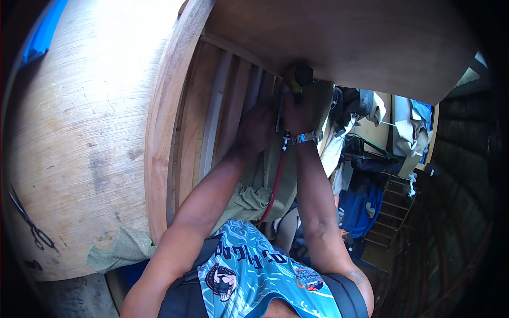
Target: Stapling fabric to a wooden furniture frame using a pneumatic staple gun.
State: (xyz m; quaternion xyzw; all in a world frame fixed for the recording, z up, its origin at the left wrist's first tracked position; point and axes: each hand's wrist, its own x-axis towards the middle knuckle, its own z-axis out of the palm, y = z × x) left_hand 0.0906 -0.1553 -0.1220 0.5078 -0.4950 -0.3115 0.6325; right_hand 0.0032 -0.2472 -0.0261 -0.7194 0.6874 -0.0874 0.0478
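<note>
So, starting at the fingers: the ones on our right hand (298, 112) look closed around a dark yellow-and-black tool (291, 79), though it's pretty shadowy up there. The tool sits at the far end of the gap between the wooden slats and the olive fabric, right by the lower edge of a big plywood panel (344, 42). Our left hand (260, 124) is just to the left, near the slats, and it's too dark to tell if its fingers are open or pinching something.

There's a watch (304, 138) with a metal band on our right wrist, and next to it a red hose (279, 177) runs from a metal fitting (286, 141) down toward our shirt (254, 259), which is blue with a pattern. The olive fabric (283, 193) stretches along under our forearms, with a bunched-up bit near the shirt.

Going left, we've got the wooden slats (214, 114) running lengthwise inside a chunky wooden frame (159, 153). Past that is a pale plywood worktop (79, 159) with black scissors (31, 225) near its left edge and a greenish cloth scrap (122, 250) draped at the near corner.

Over on the right it's a jumble: pale cloths (412, 135), a blue bag (355, 206) and a ladder-like rack (389, 214).
</note>
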